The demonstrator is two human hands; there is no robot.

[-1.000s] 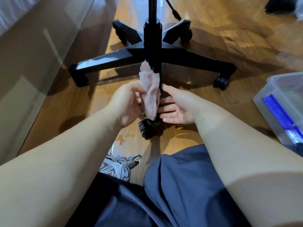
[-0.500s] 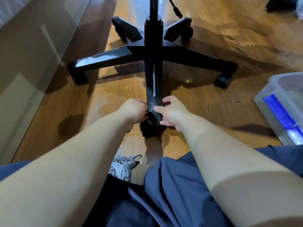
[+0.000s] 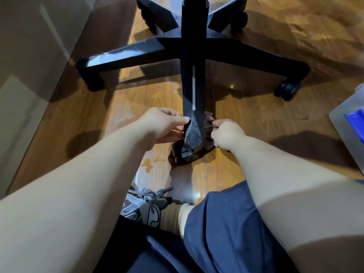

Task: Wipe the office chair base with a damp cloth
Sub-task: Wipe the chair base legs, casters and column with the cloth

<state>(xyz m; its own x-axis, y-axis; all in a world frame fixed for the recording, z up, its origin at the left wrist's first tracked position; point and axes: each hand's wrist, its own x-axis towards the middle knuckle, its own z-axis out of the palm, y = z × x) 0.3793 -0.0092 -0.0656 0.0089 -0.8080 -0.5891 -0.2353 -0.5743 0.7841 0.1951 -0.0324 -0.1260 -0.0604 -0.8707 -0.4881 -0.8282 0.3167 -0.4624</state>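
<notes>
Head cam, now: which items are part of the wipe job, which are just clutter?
In the job: chair base; cloth, mostly hidden behind the near leg; left hand; right hand.
Lying about: plastic bin; the person's shoe.

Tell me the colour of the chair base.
The chair base is black with glossy highlights; the head view shows it best.

Left hand (image 3: 163, 125) pinches chair base leg (image 3: 192, 85); right hand (image 3: 227, 134) grips cloth (image 3: 207, 128).

The black five-legged chair base (image 3: 171, 48) stands on its casters on the wooden floor, one leg pointing at the camera. The cloth (image 3: 208, 127) sits bunched in shadow against that leg's right side.
</notes>
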